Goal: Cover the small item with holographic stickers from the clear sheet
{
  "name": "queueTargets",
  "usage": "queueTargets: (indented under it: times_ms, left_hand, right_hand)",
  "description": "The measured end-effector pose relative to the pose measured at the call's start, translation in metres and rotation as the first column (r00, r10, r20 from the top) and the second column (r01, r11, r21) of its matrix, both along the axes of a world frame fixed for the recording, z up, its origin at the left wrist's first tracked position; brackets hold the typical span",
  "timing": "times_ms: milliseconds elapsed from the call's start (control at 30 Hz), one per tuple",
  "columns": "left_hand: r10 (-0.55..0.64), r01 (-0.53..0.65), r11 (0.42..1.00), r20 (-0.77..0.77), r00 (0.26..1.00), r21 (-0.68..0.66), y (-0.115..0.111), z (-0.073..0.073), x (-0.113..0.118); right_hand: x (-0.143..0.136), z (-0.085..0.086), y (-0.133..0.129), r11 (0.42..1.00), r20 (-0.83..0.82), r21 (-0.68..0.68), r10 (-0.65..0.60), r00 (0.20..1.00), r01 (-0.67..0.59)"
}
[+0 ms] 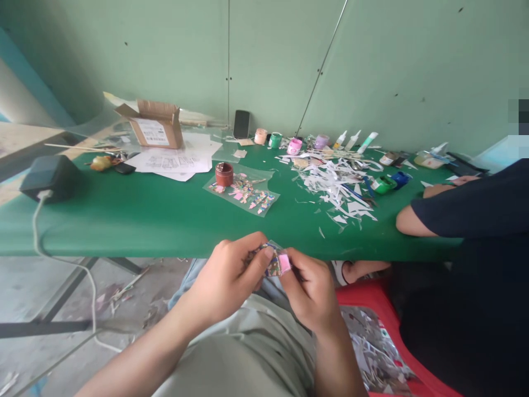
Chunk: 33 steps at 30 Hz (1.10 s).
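Observation:
Just in front of the table's near edge, a small multicoloured patterned piece (273, 267) with a pink patch at its right end is held between both hands. My left hand (231, 273) pinches its left part, the thumb lying on top. On the right side, my right hand (311, 286) grips it by the pink end with thumb and bent finger. Part of the piece is hidden by the fingers. Beyond the hands, a clear plastic sheet (264, 177) carries many tiny coloured chips (247, 192) and an open brown jar (224, 174).
White paper and plastic scraps (334, 182) lie to the right on the green table (157, 215). Paint jars (295, 146) and glue bottles (352, 140) line the back. A cardboard box (155, 127) and black adapter (52, 176) are left. Another person's arm (467, 201) rests at right, above a red bin (363, 298).

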<state>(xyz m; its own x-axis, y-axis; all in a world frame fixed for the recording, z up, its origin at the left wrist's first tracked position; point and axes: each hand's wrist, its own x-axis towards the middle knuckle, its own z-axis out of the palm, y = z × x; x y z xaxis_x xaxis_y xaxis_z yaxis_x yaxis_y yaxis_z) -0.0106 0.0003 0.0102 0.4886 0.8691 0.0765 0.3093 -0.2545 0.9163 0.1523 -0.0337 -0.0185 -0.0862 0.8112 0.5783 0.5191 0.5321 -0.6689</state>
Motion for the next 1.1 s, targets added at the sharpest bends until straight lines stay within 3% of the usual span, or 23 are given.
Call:
queueTargets:
  times_ms: [133,367,600,733,900,1100]
  left_hand:
    - [-0.011,0.021,0.996,0.118,0.993,-0.086,-0.003,0.0,-0.001]
    - [0.053,-0.042,0.994,0.116,0.992,-0.099,-0.004,-0.004,0.0]
    - [0.065,-0.063,0.998,0.091,0.994,-0.017,-0.004,-0.003,0.001]
    - [0.075,-0.079,0.995,0.056,0.996,0.062,-0.006,0.001,0.002]
    - [0.075,-0.08,0.996,0.11,0.991,0.041,-0.008,0.003,0.004]
    - [0.017,0.06,0.98,0.382,0.924,-0.189,-0.013,0.002,0.011]
  right_hand:
    - [-0.006,-0.001,0.001,0.996,-0.006,0.088,-0.029,1.0,0.029]
    - [-0.015,-0.012,0.004,0.952,0.1,0.277,-0.164,0.981,0.13]
    - [-0.017,-0.011,0.003,0.994,0.009,0.112,-0.002,1.0,0.001]
    - [-0.016,-0.011,0.001,0.998,-0.04,0.064,0.01,0.999,-0.007]
    - [-0.019,-0.019,0.003,0.973,0.053,0.191,-0.139,0.989,0.127]
    - [-0.029,-0.033,0.005,0.866,0.032,0.424,-0.307,0.951,0.265]
